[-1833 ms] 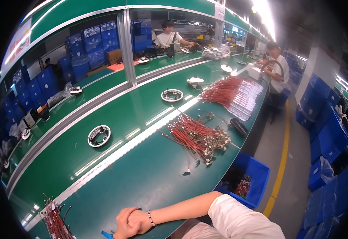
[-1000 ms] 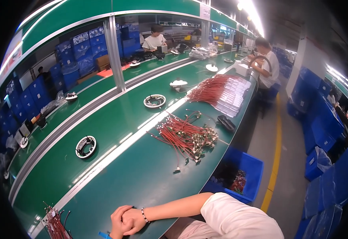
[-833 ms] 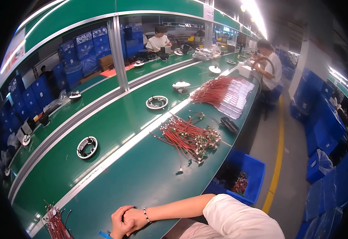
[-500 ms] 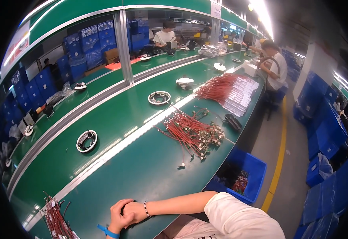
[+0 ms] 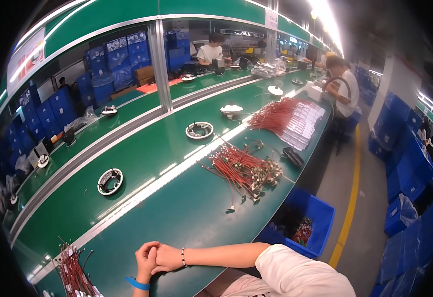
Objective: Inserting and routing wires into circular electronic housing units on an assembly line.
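Observation:
My left hand (image 5: 145,261), with a blue band at its wrist, is closed against my right hand (image 5: 169,258), which wears a beaded bracelet. The two are clasped together over the near part of the green worktable (image 5: 177,218). Between them no object shows, and some fingertips are hidden. Left of my hands lies a bundle of dark red cables (image 5: 74,270). Farther off to the right is a loose pile of red cables with small connectors (image 5: 248,171). Beyond it, red wires with white labels (image 5: 296,119) are laid in a dense row.
White ring-shaped housings (image 5: 110,181) and domed white parts (image 5: 231,109) sit on the green line beyond a metal strip. A black object (image 5: 292,157) lies near the table edge. Beneath is a blue bin (image 5: 320,218). Other people work farther along.
My view has tilted slightly, so the scene sits a little lower. My clasped hands have shifted slightly away from me, with the fingers of my left hand adjusting against my right.

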`<action>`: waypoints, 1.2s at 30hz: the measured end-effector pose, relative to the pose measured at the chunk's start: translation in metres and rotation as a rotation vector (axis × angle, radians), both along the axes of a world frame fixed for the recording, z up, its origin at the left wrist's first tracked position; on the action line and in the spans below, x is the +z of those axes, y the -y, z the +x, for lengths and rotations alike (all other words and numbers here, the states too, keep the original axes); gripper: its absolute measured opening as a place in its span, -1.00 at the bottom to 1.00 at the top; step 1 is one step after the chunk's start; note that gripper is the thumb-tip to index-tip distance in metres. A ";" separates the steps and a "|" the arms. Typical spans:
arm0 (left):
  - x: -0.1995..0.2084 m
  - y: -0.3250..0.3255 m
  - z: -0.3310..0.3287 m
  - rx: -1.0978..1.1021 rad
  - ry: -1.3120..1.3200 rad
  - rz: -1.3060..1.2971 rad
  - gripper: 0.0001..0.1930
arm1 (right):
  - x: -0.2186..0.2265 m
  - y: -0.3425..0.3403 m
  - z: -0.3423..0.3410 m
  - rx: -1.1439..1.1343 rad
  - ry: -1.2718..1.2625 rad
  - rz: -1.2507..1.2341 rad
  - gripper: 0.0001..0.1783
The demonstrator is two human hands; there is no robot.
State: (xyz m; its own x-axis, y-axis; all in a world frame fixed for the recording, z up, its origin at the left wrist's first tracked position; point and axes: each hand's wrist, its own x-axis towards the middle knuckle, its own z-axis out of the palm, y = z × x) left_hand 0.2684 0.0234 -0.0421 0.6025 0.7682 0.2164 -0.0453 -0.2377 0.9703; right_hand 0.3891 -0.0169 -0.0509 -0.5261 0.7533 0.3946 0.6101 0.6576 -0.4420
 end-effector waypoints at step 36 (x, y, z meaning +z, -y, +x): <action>0.001 0.003 0.000 0.068 -0.077 0.055 -0.84 | -0.001 0.004 0.001 -0.008 -0.112 0.064 -0.52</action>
State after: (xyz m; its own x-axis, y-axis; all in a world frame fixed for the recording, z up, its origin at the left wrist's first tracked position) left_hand 0.2685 0.0208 -0.0408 0.5661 0.7961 0.2138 0.0473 -0.2904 0.9557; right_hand 0.3902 -0.0208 -0.0514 -0.4697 0.7291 0.4978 0.5648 0.6816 -0.4653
